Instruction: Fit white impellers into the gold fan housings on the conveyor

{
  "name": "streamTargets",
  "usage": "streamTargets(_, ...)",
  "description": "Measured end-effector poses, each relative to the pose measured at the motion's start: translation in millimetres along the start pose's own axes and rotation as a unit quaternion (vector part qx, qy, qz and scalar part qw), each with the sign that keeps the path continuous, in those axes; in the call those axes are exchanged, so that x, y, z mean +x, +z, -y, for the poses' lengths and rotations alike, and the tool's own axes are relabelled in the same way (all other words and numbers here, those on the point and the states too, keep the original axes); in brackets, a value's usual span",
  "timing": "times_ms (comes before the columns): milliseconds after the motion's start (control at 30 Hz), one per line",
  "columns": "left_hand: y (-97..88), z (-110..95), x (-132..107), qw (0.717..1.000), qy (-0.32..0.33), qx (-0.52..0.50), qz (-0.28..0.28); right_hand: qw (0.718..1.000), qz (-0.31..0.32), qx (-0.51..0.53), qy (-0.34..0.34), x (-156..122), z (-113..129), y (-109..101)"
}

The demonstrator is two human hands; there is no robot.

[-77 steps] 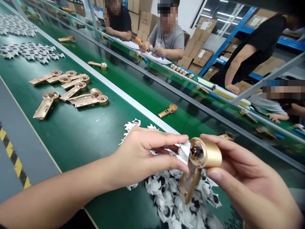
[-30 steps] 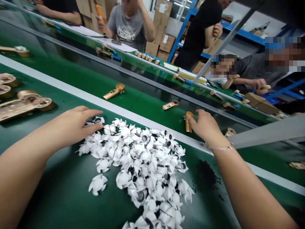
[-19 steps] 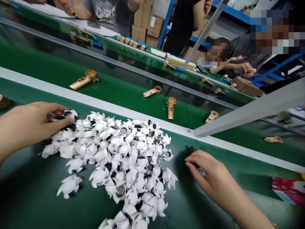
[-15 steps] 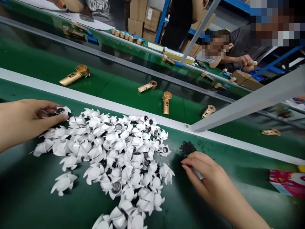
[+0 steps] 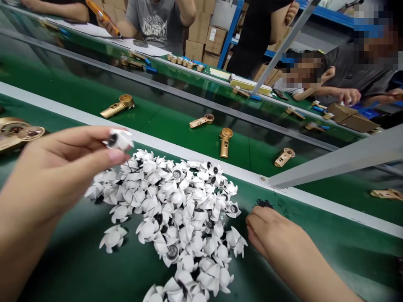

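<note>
My left hand (image 5: 63, 163) is raised above the green bench and pinches one white fan blade (image 5: 119, 139) between thumb and fingers. A big heap of white fan blades (image 5: 182, 214) lies below it. My right hand (image 5: 270, 235) rests fingers-down on the bench, right of the heap, beside a small pile of black screws (image 5: 264, 203); its fingertips are curled together and what they hold is hidden. The gold handheld-fan housing (image 5: 225, 141) I held earlier lies on the conveyor belt.
Other gold housings (image 5: 117, 106) lie along the conveyor belt (image 5: 163, 121), and more sit at the far left (image 5: 19, 132). A grey metal bar (image 5: 340, 161) crosses on the right. Several people work at the far side of the line.
My left hand has lifted a fan blade off the heap. My right hand set the gold housing on the belt, then came down by the black screws and stays there.
</note>
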State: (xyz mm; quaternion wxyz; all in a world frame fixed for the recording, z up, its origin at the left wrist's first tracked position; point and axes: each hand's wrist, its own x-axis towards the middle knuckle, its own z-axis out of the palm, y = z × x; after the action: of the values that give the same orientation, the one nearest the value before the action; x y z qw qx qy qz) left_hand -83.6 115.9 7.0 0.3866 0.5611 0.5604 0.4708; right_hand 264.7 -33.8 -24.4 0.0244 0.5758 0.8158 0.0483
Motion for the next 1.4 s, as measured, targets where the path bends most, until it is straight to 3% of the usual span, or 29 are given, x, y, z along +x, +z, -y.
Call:
streamTargets(67,14.7,-19,-17,0.992,0.006,-0.022,0.127,0.995,-0.024,0.098,0.022,17,3,-24)
streamTargets(133,26.6,-32,-30,0.964,0.035,-0.008,0.262,0.972,-0.069,0.222,0.039,36,14,-52)
streamTargets(200,36.2,-41,-39,0.942,0.081,0.021,0.326,0.938,-0.102,0.329,0.03,55,33,-76)
streamTargets(300,45.7,-47,-46,0.937,0.152,0.038,0.314,0.909,-0.126,0.398,-0.006,73,59,-91)
streamTargets(433,48.1,-40,-48,0.942,0.241,0.015,0.232,0.905,-0.128,0.405,-0.01,80,74,-81)
streamTargets(500,46.9,-34,-47,0.938,0.265,-0.006,0.221,0.904,-0.116,0.411,0.001,79,75,-76)
streamTargets(800,45.6,-23,-39,0.925,0.271,-0.059,0.259,0.918,-0.118,0.378,0.005,81,71,-69)
streamTargets(933,44.4,-21,-38,0.926,0.243,-0.064,0.283,0.929,-0.147,0.332,-0.066,73,68,-69)
streamTargets(1033,40.8,-19,-34,0.937,0.182,-0.087,0.287,0.928,-0.178,0.297,-0.138,78,61,-72)
streamTargets(1133,35.9,-22,-24,0.947,0.062,-0.148,0.279,0.939,-0.198,0.238,-0.148,124,40,-69)
streamTargets(1167,34.4,-23,-20,0.946,0.017,-0.175,0.272,0.949,-0.207,0.207,-0.115,150,30,-66)
streamTargets(1200,33.1,-25,-16,0.944,-0.023,-0.201,0.262,0.966,-0.198,0.16,-0.04,181,21,-62)
streamTargets(1233,32.1,-26,-12,0.941,-0.056,-0.224,0.248,0.981,-0.143,0.118,0.051,214,12,-57)
streamTargets(1267,31.4,-27,-9,0.937,-0.08,-0.244,0.236,0.985,-0.112,0.105,0.081,247,5,-52)
streamTargets(1333,30.4,-27,-5,0.929,-0.104,-0.279,0.22,0.988,-0.072,0.091,0.097,306,-3,-43)
streamTargets(1400,29.4,-27,-3,0.919,-0.114,-0.307,0.219,0.992,-0.027,0.082,0.097,348,-3,-35)
